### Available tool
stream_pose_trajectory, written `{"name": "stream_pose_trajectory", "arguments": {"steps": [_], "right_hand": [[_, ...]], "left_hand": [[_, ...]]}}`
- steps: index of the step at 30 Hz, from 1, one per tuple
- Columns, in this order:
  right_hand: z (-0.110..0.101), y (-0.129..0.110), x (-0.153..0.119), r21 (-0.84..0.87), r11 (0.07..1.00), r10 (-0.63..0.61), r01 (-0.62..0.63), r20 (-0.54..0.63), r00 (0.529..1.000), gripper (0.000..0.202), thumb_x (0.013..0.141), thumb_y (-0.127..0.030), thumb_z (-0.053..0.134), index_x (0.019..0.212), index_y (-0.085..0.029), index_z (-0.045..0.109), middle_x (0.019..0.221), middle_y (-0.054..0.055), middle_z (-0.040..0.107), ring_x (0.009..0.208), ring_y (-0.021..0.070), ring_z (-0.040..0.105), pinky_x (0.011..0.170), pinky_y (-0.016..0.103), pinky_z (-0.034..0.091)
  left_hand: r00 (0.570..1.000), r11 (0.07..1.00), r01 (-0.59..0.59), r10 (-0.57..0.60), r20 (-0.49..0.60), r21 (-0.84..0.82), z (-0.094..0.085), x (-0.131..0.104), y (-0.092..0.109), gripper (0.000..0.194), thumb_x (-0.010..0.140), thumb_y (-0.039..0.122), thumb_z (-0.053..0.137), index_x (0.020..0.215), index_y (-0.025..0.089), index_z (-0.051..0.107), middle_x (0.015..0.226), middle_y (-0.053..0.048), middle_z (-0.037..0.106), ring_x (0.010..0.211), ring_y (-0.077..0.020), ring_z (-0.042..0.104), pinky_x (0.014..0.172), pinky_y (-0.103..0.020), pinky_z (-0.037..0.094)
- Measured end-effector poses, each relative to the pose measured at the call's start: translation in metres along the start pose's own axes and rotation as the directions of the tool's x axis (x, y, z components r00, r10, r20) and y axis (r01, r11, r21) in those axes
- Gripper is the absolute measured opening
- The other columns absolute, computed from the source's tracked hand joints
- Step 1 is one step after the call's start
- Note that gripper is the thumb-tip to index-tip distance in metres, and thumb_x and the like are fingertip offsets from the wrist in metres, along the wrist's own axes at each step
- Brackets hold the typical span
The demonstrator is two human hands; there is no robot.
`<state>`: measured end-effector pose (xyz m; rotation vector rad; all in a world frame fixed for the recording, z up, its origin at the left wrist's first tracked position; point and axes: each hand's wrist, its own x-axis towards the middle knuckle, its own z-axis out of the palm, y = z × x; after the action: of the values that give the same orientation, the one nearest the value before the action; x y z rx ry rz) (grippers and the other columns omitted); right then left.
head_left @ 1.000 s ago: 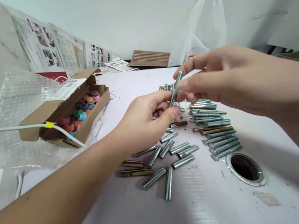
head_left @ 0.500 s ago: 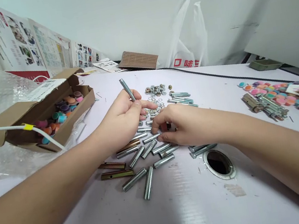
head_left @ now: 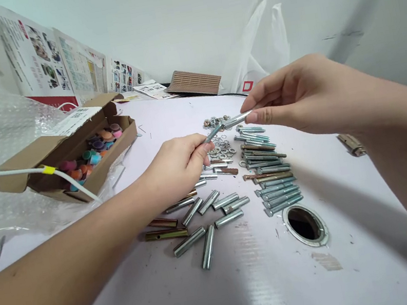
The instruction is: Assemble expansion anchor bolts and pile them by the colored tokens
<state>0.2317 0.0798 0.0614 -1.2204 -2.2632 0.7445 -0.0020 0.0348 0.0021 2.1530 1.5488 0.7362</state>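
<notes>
Between thumb and fingers, my left hand [head_left: 185, 163] pinches a threaded bolt [head_left: 214, 132] that points up to the right. A silver metal sleeve [head_left: 236, 120] is pinched in my right hand [head_left: 288, 99], its near end meeting the tip of the bolt. Whether the bolt is inside the sleeve, I cannot tell. Loose sleeves [head_left: 208, 246], silver and brass-coloured, lie on the table below my hands. To their right is a column of bolts [head_left: 279, 194]. Washers [head_left: 225, 153] and nuts [head_left: 216, 120] lie behind the sleeves.
An open cardboard box [head_left: 111, 162] of colourful caps stands at the left beside bubble wrap [head_left: 9, 180], with a white cable [head_left: 19, 170] across it. A round hole [head_left: 303, 226] opens in the table. An assembled metal piece [head_left: 351, 144] lies at the right.
My right hand has picked up a sleeve from the table and lifted it up and right. My left hand has tilted the bolt toward it, and the two parts now meet.
</notes>
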Motion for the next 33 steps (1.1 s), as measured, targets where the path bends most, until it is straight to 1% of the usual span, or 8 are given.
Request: {"name": "stream_pose_trajectory", "arguments": {"steps": [3,8,12,24,26,28,31,33], "right_hand": [[0.003,0.003,0.001,-0.033,0.999,-0.029,0.029,0.004,1.0,0.027,0.084,-0.047,0.075,0.096,-0.024,0.077,0.087,0.005,0.073,0.077,0.0182,0.063,0.06,0.03,0.046],[0.002,0.01,0.004,-0.065,0.997,-0.052,0.045,-0.119,0.992,0.023,0.088,-0.044,0.072,0.093,-0.023,0.076,0.089,0.006,0.073,0.074,0.0175,0.062,0.057,0.03,0.043],[0.004,0.009,0.003,-0.081,0.996,-0.043,0.036,-0.091,0.995,0.023,0.087,-0.045,0.073,0.093,-0.023,0.076,0.086,0.006,0.072,0.074,0.0189,0.062,0.059,0.032,0.046],[0.012,0.003,0.001,-0.01,0.991,-0.131,0.131,-0.109,0.985,0.016,0.086,-0.037,0.074,0.095,-0.024,0.08,0.092,0.006,0.075,0.089,0.0229,0.068,0.08,0.039,0.057],[0.014,0.0,0.0,-0.025,0.987,-0.162,0.16,-0.089,0.983,0.015,0.085,-0.034,0.074,0.094,-0.024,0.08,0.089,0.005,0.076,0.086,0.021,0.069,0.081,0.038,0.057],[0.017,-0.004,-0.001,-0.051,0.98,-0.195,0.193,-0.037,0.98,0.016,0.084,-0.033,0.074,0.095,-0.023,0.08,0.086,0.004,0.075,0.08,0.0188,0.068,0.076,0.034,0.056],[0.021,-0.011,-0.004,-0.085,0.972,-0.219,0.22,0.03,0.975,0.017,0.086,-0.033,0.073,0.095,-0.022,0.08,0.081,0.003,0.074,0.072,0.0162,0.066,0.065,0.029,0.053],[0.024,-0.015,-0.006,-0.085,0.971,-0.224,0.225,0.013,0.974,0.017,0.086,-0.034,0.072,0.095,-0.021,0.08,0.079,0.003,0.074,0.07,0.0155,0.066,0.061,0.027,0.051]], "left_hand": [[1.0,1.0,-0.024,0.024,0.005,0.002,0.001,0.0,-0.002,0.032,0.099,0.037,0.044,0.078,0.021,0.062,0.054,0.005,0.052,0.05,-0.0126,0.043,0.061,-0.028,0.033],[0.998,0.998,-0.059,0.059,-0.035,0.0,0.002,0.001,-0.007,0.034,0.099,0.038,0.044,0.076,0.022,0.061,0.068,0.002,0.065,0.057,-0.0143,0.05,0.062,-0.028,0.034],[0.998,0.998,-0.067,0.067,-0.013,-0.005,0.002,0.0,-0.009,0.034,0.1,0.04,0.043,0.077,0.023,0.061,0.068,0.002,0.064,0.059,-0.0158,0.053,0.061,-0.028,0.034],[0.989,0.988,-0.148,0.147,0.021,0.045,-0.001,0.0,-0.008,0.03,0.1,0.036,0.044,0.08,0.022,0.06,0.067,0.003,0.061,0.061,-0.014,0.051,0.062,-0.027,0.033],[0.986,0.985,-0.168,0.167,0.022,0.035,0.0,0.0,-0.009,0.028,0.1,0.035,0.044,0.086,0.022,0.064,0.073,0.002,0.065,0.067,-0.0143,0.054,0.065,-0.027,0.035],[0.987,0.987,-0.163,0.163,0.015,-0.007,0.0,-0.001,-0.009,0.023,0.1,0.035,0.046,0.103,0.025,0.066,0.08,0.002,0.068,0.071,-0.0147,0.057,0.066,-0.027,0.036],[0.992,0.987,-0.122,0.123,0.004,-0.108,0.0,-0.003,-0.007,0.033,0.096,0.037,0.053,0.128,0.029,0.059,0.078,0.003,0.067,0.067,-0.0144,0.056,0.064,-0.027,0.036],[0.996,0.974,-0.089,0.09,-0.003,-0.208,0.001,-0.005,-0.004,0.036,0.094,0.037,0.057,0.13,0.029,0.058,0.077,0.003,0.066,0.063,-0.0137,0.054,0.061,-0.028,0.036]]}}
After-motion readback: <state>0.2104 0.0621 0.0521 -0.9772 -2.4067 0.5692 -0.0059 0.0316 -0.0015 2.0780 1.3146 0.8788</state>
